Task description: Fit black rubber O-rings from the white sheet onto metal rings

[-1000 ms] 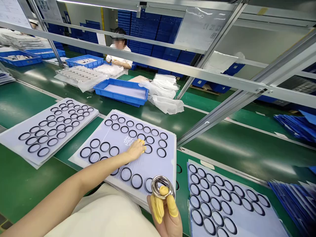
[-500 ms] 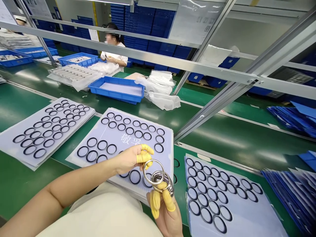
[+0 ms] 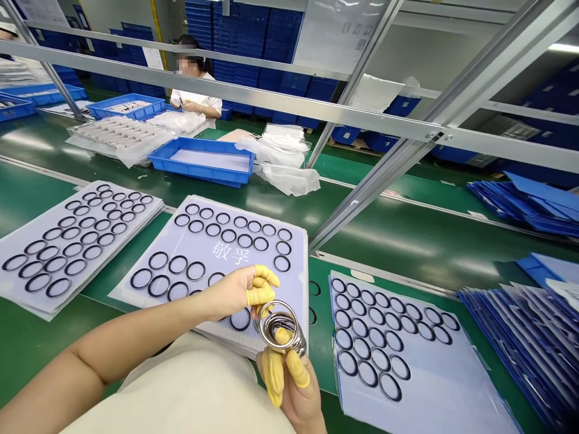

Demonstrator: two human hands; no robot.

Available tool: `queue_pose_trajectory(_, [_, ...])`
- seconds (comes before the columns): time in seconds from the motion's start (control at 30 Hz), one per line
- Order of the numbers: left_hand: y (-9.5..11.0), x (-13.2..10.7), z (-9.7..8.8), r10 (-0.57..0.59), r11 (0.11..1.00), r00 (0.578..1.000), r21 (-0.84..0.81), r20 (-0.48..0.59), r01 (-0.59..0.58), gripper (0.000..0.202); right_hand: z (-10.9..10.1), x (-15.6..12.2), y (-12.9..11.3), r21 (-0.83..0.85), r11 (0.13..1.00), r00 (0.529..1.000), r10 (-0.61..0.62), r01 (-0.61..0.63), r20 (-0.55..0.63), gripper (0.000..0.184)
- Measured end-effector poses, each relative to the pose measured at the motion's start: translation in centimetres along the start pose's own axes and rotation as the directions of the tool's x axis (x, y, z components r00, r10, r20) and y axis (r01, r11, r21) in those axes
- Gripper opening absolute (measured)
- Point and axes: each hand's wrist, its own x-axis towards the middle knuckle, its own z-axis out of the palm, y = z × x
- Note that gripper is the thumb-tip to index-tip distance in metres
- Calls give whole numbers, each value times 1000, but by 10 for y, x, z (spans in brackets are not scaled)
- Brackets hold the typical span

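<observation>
Yellow finger cots cover fingertips on both hands. My right hand (image 3: 289, 374) is closed around a stack of shiny metal rings (image 3: 299, 342), held above the sheet's near right corner. At the front of that stack, a metal ring (image 3: 296, 319) stands slightly apart. My left hand (image 3: 246, 292) reaches in from the left, its fingers pinched at this ring's left edge; the exact contact is partly hidden. Below both hands lies a pale sheet stack (image 3: 244, 274) with dark-edged rings in rows, some covered by my left forearm.
Another ring-covered sheet stack (image 3: 27, 226) lies left, and a partly filled sheet (image 3: 434, 386) right. Two rings rest on the green bench between sheets. A slanted metal post (image 3: 362, 193) rises behind. Beyond are a blue tray (image 3: 203, 175) and a seated co-worker (image 3: 196, 90).
The view has shifted, so the scene sits further left in the frame. The front ring now lies closer against the stack, with my left fingers still at its edge.
</observation>
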Motion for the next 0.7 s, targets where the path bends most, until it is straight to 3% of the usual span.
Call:
queue_pose_trajectory(0.07, [-16, 21, -8, 119, 924, 990, 372, -74, -83, 20, -3, -1, 1, 12, 999, 999, -33, 33, -34, 27])
queue_pose_trajectory(0.1, [-25, 34, -12, 197, 792, 976, 602, -93, -102, 18, -5, -1, 1, 16, 999, 997, -47, 48, -55, 27])
queue_pose_trajectory(0.2, [-51, 78, -21, 226, 666, 969, 741, -98, -80, 14, -13, -6, 1, 39, 997, 994, -61, 64, -92, 30])
queue_pose_trajectory(0.33, [-75, 124, -20, 201, 597, 976, 800, -86, -52, 12, -21, -15, -2, 70, 994, 990, -69, 78, -124, 32])
queue_pose_trajectory(0.5, [-82, 140, -10, 162, 644, 984, 764, -78, -46, 20, -23, -28, -8, 67, 989, 972, -114, 130, -207, 28])
queue_pose_trajectory(0.6, [-73, 127, -1, 136, 748, 988, 661, -76, -52, 15, -26, -32, -14, 38, 985, 953, -152, 167, -263, 28])
queue_pose_trajectory(0.7, [-53, 96, 12, 91, 874, 995, 482, -39, -61, 19, -31, -29, -18, 17, 980, 932, -183, 198, -314, 22])
